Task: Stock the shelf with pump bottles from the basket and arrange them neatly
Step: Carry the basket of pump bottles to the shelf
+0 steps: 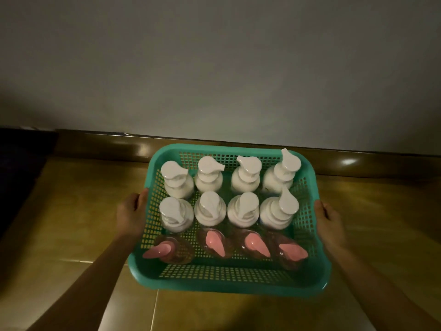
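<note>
**Left forearm (95, 271) and right forearm (381, 278) extended: loaded basket in carry, stocking not begun**

1. Surroundings. Plain wall (214, 68) fills the upper half of the view. Glossy tiled floor (83, 211) lies below it, with a dark skirting (95, 142) between the two. No shelf is in view.

2. Basket (229, 286). Green perforated plastic, rectangular. It appears to be held clear of the floor by its left and right edges and roughly level.

3. Contents. Eight white pump bottles (210, 209) stand upright in two rows of four, along the far edge and across the middle. Their nozzles point in different directions. Four pink-pump bottles (216, 242) with clear bodies stand in one row along the near edge. All twelve are inside the basket and none has been removed.

4. Hands. Left hand (132, 211) grips the left edge with its thumb laid over the rim. Right hand (330, 222) grips the right edge with its thumb against the rim. The fingers of both hands pass below the rim, so I cannot tell whether they are spread or pressed together.

5. Assessment. The step in hand is judged to be transport of the full basket to the stocking point. The next move calls for the shelf to be brought into view and the basket set down level on a firm surface, so that one hand is free to lift bottles out. Tilting the basket risks toppling the upright rows.
</note>
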`<action>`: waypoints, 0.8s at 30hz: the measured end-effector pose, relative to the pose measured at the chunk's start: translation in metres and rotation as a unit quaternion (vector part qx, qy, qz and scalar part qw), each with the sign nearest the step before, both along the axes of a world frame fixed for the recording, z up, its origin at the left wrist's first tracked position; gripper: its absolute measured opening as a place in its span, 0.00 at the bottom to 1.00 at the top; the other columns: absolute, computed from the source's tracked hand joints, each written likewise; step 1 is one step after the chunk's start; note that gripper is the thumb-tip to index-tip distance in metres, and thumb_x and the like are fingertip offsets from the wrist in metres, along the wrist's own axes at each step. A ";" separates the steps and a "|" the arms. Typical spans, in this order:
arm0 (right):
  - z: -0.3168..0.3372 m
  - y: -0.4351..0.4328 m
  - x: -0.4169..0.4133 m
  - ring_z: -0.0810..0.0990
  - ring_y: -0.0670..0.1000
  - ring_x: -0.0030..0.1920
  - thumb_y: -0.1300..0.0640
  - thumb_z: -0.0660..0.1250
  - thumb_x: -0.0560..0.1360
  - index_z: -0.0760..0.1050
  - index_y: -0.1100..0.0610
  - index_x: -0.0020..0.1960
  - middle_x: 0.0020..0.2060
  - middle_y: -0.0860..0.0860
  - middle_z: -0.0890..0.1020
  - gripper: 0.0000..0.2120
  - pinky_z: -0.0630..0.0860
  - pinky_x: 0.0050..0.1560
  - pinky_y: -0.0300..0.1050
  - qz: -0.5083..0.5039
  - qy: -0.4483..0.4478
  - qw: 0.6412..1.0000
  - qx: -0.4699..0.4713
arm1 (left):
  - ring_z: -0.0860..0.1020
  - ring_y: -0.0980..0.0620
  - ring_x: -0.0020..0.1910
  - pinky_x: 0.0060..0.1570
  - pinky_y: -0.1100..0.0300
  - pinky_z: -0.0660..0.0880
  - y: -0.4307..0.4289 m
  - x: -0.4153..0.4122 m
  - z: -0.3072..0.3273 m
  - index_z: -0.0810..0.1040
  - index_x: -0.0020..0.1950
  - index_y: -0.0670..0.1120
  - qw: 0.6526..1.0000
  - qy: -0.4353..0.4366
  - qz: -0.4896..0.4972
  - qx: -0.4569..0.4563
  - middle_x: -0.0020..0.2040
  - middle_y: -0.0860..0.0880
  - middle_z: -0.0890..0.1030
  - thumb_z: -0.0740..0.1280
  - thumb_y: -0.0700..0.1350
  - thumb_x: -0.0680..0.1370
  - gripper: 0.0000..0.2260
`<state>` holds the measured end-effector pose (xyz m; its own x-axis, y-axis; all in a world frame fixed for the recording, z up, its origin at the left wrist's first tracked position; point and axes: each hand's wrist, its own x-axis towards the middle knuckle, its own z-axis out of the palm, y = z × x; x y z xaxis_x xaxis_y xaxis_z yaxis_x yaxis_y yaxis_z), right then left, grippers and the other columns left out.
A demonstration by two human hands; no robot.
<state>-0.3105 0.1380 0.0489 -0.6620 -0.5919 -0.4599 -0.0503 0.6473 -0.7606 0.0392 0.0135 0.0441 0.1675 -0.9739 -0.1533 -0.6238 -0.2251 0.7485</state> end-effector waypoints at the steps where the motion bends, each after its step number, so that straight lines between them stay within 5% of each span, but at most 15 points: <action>1: 0.024 0.005 0.004 0.78 0.58 0.42 0.51 0.54 0.79 0.72 0.60 0.51 0.43 0.58 0.78 0.13 0.77 0.44 0.52 0.009 0.002 1.000 0.002 | 0.66 0.49 0.29 0.27 0.56 0.62 0.006 0.005 0.023 0.73 0.36 0.33 1.000 0.002 0.001 0.004 0.29 0.40 0.72 0.58 0.47 0.79 0.19; 11: 0.291 0.036 0.045 0.79 0.59 0.41 0.51 0.55 0.79 0.71 0.57 0.46 0.42 0.59 0.79 0.11 0.77 0.45 0.54 0.059 0.011 0.998 0.005 | 0.65 0.50 0.28 0.28 0.56 0.62 0.080 0.063 0.284 0.70 0.31 0.39 0.997 0.024 0.062 0.033 0.26 0.44 0.70 0.59 0.49 0.79 0.20; 14: 0.372 0.043 0.060 0.79 0.60 0.42 0.51 0.56 0.79 0.73 0.58 0.47 0.43 0.62 0.80 0.12 0.77 0.46 0.56 0.076 0.014 0.997 0.006 | 0.67 0.51 0.31 0.32 0.53 0.66 0.096 0.084 0.363 0.74 0.36 0.32 0.995 0.028 0.086 0.031 0.30 0.35 0.73 0.60 0.49 0.78 0.21; 19: 0.489 0.050 0.081 0.78 0.58 0.42 0.53 0.57 0.79 0.74 0.61 0.49 0.44 0.62 0.80 0.13 0.74 0.44 0.50 0.116 0.043 0.992 -0.017 | 0.64 0.51 0.30 0.27 0.56 0.60 0.127 0.106 0.481 0.72 0.32 0.37 0.992 0.038 0.120 0.005 0.27 0.45 0.69 0.61 0.48 0.78 0.19; 24: 0.565 0.054 0.100 0.79 0.63 0.47 0.50 0.58 0.78 0.75 0.59 0.47 0.46 0.63 0.80 0.13 0.76 0.51 0.61 0.166 0.076 0.983 -0.017 | 0.67 0.50 0.32 0.29 0.55 0.61 0.157 0.137 0.547 0.73 0.34 0.35 0.988 0.024 0.153 0.011 0.28 0.42 0.71 0.60 0.52 0.78 0.22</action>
